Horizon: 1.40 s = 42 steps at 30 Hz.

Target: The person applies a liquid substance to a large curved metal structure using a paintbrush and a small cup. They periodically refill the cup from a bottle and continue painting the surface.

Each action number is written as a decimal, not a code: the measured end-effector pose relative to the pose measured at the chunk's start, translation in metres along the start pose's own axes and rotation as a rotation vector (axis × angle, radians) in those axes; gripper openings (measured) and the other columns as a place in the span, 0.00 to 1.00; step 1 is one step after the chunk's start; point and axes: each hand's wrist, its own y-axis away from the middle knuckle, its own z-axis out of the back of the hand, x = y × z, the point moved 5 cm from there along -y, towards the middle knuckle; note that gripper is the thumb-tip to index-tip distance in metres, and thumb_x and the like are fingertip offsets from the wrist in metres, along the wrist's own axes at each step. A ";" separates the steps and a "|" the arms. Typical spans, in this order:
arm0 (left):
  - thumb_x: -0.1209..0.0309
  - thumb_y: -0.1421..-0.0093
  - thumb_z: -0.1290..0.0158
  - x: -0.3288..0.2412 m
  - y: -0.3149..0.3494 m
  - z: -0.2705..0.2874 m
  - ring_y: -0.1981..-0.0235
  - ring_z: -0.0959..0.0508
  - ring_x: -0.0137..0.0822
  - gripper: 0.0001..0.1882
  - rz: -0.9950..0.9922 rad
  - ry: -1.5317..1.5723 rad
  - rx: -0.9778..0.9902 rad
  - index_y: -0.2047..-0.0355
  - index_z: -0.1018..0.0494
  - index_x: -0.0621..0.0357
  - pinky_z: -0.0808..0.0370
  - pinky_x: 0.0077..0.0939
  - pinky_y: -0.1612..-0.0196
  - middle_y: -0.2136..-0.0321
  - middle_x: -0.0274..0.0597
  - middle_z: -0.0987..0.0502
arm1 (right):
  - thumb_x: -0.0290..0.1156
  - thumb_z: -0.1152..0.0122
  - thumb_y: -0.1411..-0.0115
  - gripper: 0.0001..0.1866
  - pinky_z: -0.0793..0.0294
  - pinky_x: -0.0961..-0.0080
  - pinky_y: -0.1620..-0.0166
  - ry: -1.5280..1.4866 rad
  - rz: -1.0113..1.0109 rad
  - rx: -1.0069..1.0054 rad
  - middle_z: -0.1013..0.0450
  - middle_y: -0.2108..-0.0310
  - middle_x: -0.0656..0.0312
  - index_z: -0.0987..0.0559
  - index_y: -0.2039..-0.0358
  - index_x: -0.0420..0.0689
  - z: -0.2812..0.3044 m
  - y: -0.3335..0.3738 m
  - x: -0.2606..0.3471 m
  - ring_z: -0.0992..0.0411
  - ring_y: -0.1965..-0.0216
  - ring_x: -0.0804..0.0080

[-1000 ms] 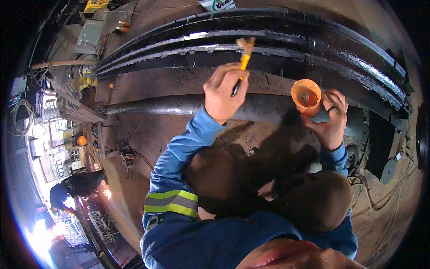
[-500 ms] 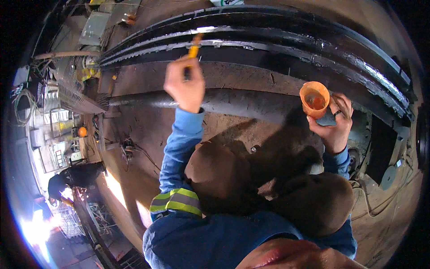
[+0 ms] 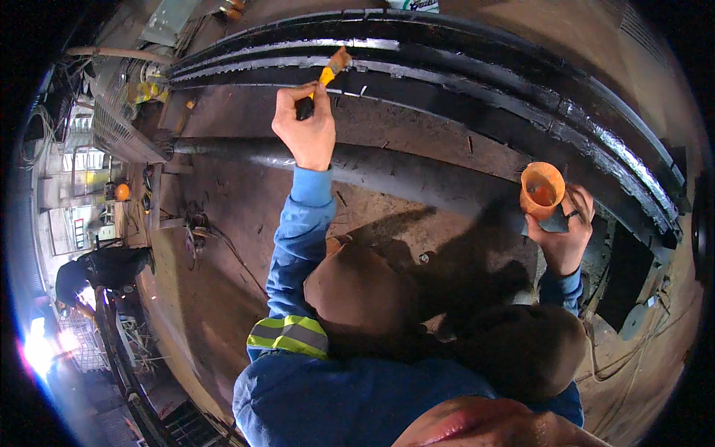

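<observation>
My left hand grips a paintbrush with a yellow and black handle, its bristles touching the curved black metal rail at the top of the view. The rail's painted faces look wet and glossy. My right hand holds a small orange cup upright by a dark base, just below the rail's right stretch. Blue sleeves with a yellow reflective band cover my arms. My brown-clad knees rest on the rusty plate below.
A dark steel pipe runs across the rusty brown plate between me and the rail. Cables lie at left. Another person crouches far left near bright welding light. A dark opening sits at right.
My left hand with the brush swung left along the rail, then came back a little toward the middle. The orange cup in my right hand stayed close to the same spot.
</observation>
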 end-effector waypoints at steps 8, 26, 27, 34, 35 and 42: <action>0.82 0.51 0.40 -0.034 0.021 -0.025 0.69 0.20 0.35 0.07 -0.062 0.231 0.265 0.75 0.28 0.62 0.26 0.25 0.63 0.72 0.44 0.20 | 0.30 0.25 0.72 0.31 0.32 0.62 0.47 0.013 0.008 0.034 0.26 0.59 0.53 0.22 0.61 0.38 -0.008 -0.004 0.010 0.30 0.52 0.53; 0.85 0.52 0.39 -0.065 0.016 -0.017 0.68 0.20 0.36 0.08 -0.211 0.228 0.206 0.74 0.26 0.62 0.24 0.25 0.63 0.70 0.47 0.21 | 0.36 0.23 0.69 0.30 0.33 0.60 0.48 -0.166 -0.081 0.162 0.26 0.58 0.54 0.20 0.61 0.41 -0.058 0.037 -0.003 0.31 0.51 0.55; 0.85 0.53 0.39 -0.073 0.014 -0.022 0.68 0.20 0.37 0.09 -0.231 0.270 0.229 0.73 0.26 0.62 0.24 0.25 0.63 0.70 0.47 0.21 | 0.36 0.23 0.69 0.30 0.33 0.60 0.48 -0.165 -0.092 0.156 0.26 0.58 0.54 0.20 0.61 0.41 -0.059 0.040 -0.007 0.31 0.51 0.55; 0.81 0.52 0.38 -0.141 0.090 -0.098 0.65 0.20 0.46 0.09 -0.634 0.251 0.583 0.75 0.28 0.61 0.22 0.33 0.64 0.69 0.46 0.23 | 0.35 0.26 0.68 0.31 0.34 0.61 0.45 -0.189 -0.139 0.176 0.26 0.56 0.54 0.20 0.58 0.42 -0.051 0.037 -0.008 0.32 0.50 0.54; 0.81 0.52 0.38 -0.150 0.098 -0.099 0.65 0.20 0.46 0.09 -0.623 0.313 0.593 0.74 0.29 0.61 0.22 0.32 0.64 0.69 0.46 0.23 | 0.35 0.25 0.70 0.32 0.34 0.61 0.46 -0.185 -0.143 0.151 0.26 0.56 0.56 0.20 0.59 0.42 -0.049 0.039 -0.011 0.32 0.50 0.55; 0.84 0.50 0.39 -0.128 0.074 -0.089 0.65 0.19 0.38 0.08 -0.255 0.373 0.528 0.73 0.28 0.63 0.24 0.26 0.62 0.69 0.47 0.21 | 0.34 0.25 0.71 0.32 0.34 0.60 0.46 -0.186 -0.184 0.111 0.26 0.57 0.56 0.20 0.58 0.43 -0.042 0.052 -0.025 0.32 0.50 0.55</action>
